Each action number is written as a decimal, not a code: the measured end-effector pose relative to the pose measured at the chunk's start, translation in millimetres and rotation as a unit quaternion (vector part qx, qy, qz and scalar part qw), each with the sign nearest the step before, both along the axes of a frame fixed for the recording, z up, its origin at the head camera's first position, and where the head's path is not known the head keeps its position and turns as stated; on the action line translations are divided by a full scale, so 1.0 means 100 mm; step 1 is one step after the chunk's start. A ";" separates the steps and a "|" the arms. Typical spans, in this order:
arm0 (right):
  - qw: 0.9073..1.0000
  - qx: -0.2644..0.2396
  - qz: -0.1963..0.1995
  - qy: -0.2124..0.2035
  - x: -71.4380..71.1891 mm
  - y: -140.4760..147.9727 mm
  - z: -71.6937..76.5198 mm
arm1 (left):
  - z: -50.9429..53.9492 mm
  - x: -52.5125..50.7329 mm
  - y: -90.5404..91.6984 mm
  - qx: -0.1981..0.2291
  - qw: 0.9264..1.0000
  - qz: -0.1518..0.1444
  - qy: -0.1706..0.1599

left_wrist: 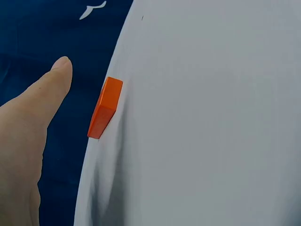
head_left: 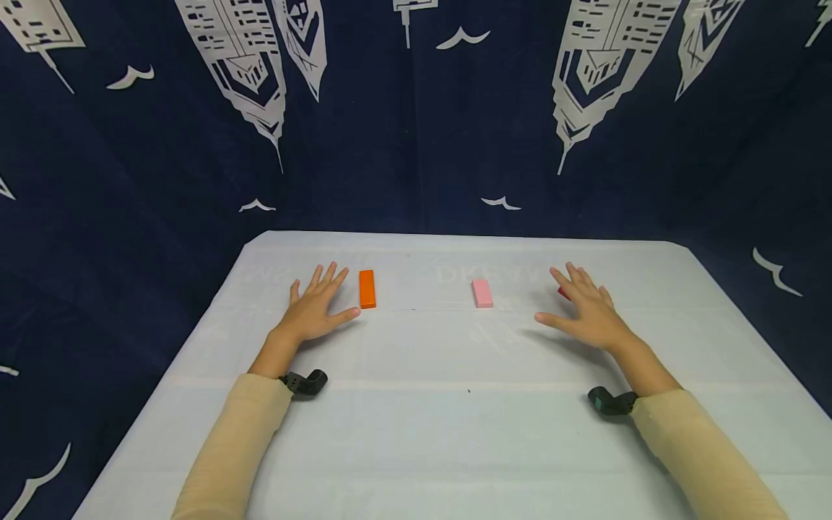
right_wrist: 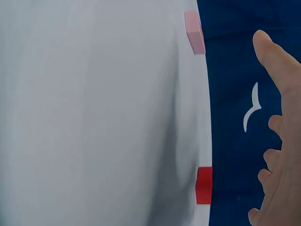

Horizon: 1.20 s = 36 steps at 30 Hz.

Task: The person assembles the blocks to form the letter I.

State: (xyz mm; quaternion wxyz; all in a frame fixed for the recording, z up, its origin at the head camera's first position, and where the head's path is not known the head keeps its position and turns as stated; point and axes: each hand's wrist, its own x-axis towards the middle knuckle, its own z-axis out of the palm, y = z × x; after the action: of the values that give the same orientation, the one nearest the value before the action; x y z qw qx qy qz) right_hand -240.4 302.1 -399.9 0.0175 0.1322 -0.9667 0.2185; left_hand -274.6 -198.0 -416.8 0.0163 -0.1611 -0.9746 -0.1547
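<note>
An orange block point(head_left: 367, 289) lies on the white table, just right of my left hand point(head_left: 313, 309), whose fingers are spread and hold nothing. In the left wrist view the orange block point(left_wrist: 106, 108) sits apart from the thumb point(left_wrist: 54, 87). My right hand point(head_left: 588, 312) is also spread over the table with nothing in it. Beneath its fingers a red block point(head_left: 563, 293) is mostly hidden in the head view; the right wrist view shows more of the red block point(right_wrist: 204, 185). A pink block point(head_left: 482, 293) lies left of the right hand, untouched.
The white table point(head_left: 416, 433) has its far edge just beyond the blocks. Behind it hangs a dark blue cloth point(head_left: 416, 144) with white building and bird prints. A dark camera mount sits on each wrist, the left mount point(head_left: 307, 383) and the right mount point(head_left: 611, 401).
</note>
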 end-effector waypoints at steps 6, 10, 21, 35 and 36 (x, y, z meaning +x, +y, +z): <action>1.000 -0.011 0.013 0.013 -0.08 -0.11 -0.03 | -0.03 -0.06 0.03 0.004 1.000 -0.008 0.000; 0.999 -0.016 0.024 0.020 -0.15 -0.20 -0.06 | -0.05 -0.08 0.06 0.007 1.000 -0.011 0.000; 0.998 -0.040 0.045 0.013 -0.28 -0.44 -0.12 | -0.04 -0.16 0.19 0.009 0.999 -0.033 -0.004; 0.997 -0.052 0.060 0.000 -0.39 -0.68 -0.21 | -0.05 -0.30 0.25 0.028 0.999 -0.034 -0.014; 0.997 -0.053 0.059 -0.002 -0.39 -0.69 -0.21 | -0.05 -0.31 0.25 0.029 0.999 -0.035 -0.013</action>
State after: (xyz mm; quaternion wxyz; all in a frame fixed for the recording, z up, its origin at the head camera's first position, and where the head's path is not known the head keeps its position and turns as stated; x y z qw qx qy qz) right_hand -279.7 233.0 -420.8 0.0095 0.1873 -0.9444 0.2700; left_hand -305.5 -172.8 -421.6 0.0025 -0.1926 -0.9636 -0.1856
